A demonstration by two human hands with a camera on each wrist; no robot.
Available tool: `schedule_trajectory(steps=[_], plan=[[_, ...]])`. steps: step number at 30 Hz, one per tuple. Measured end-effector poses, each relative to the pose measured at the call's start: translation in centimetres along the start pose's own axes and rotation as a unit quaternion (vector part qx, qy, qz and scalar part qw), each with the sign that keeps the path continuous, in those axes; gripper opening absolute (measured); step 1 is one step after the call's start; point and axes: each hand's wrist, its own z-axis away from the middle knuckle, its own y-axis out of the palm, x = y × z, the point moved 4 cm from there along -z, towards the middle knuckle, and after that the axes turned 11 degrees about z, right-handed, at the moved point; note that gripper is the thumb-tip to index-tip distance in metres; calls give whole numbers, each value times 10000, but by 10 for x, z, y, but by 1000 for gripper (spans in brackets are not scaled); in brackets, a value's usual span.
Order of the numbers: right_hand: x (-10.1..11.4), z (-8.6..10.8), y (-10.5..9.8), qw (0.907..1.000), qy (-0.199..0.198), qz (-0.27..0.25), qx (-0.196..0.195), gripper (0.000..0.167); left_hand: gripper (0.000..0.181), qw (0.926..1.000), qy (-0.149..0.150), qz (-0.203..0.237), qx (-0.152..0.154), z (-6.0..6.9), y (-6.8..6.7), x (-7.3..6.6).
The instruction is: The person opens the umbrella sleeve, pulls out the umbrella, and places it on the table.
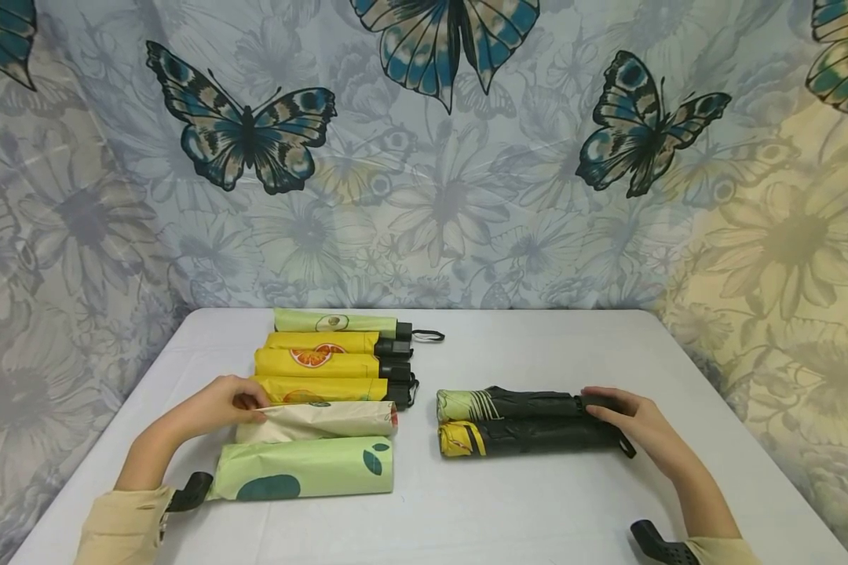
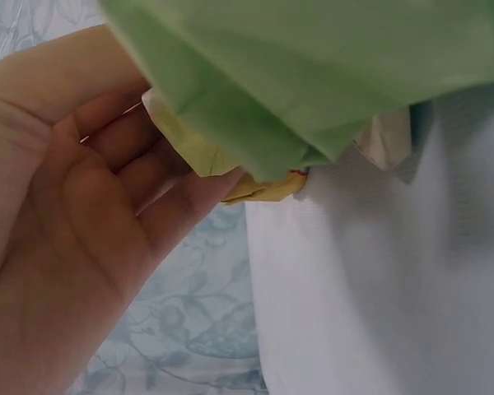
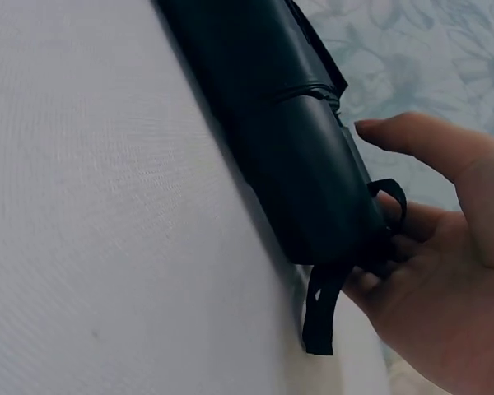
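My left hand (image 1: pixel 226 404) pinches the left end of a cream umbrella sleeve (image 1: pixel 318 421) with a red spot at its right end. Nearest to me lies a light green sleeve (image 1: pixel 325 471) with dark leaf prints; its end (image 2: pixel 329 66) hides part of the fingers in the left wrist view. Further right, two black folded umbrellas lie side by side, the far one (image 1: pixel 530 404) with a green striped tip, the near one (image 1: pixel 537 438) with a yellow one. My right hand (image 1: pixel 639 424) holds the far one's handle end, thumb and fingers on either side.
Behind the cream sleeve, several yellow umbrellas (image 1: pixel 325 363) with orange prints and black handles lie in a row. A green avocado-print umbrella (image 1: pixel 367 322) with a wrist loop lies at the back. A white table (image 1: pixel 509 518) bears everything; a butterfly-patterned cloth (image 1: pixel 452 196) hangs behind.
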Motion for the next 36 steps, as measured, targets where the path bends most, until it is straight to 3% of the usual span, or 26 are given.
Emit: schedule_trajectory(steps=[7,14,21,26,30,36], plan=[[5,-1,0,9997,29,234,-96,64,12,9992,131,-294,-219,-1,-2,-10],[13,-4,0,9965,-394,548,-496,58,9,9945,66,-653,-812,-3,-10,-14],[29,-10,1,9896,-867,429,-1062,58,18,9865,311,-981,-1273,-6,-12,-15],[43,-15,2,9872,-973,270,-1237,58,28,9859,239,-1007,-1314,-7,-12,-12],[57,-19,7,9883,-1017,70,-1131,58,30,9871,127,-1009,-1238,-7,-11,-10],[80,-29,26,9879,-1264,-257,-855,55,32,9852,190,-1174,-1235,-10,-10,-5]])
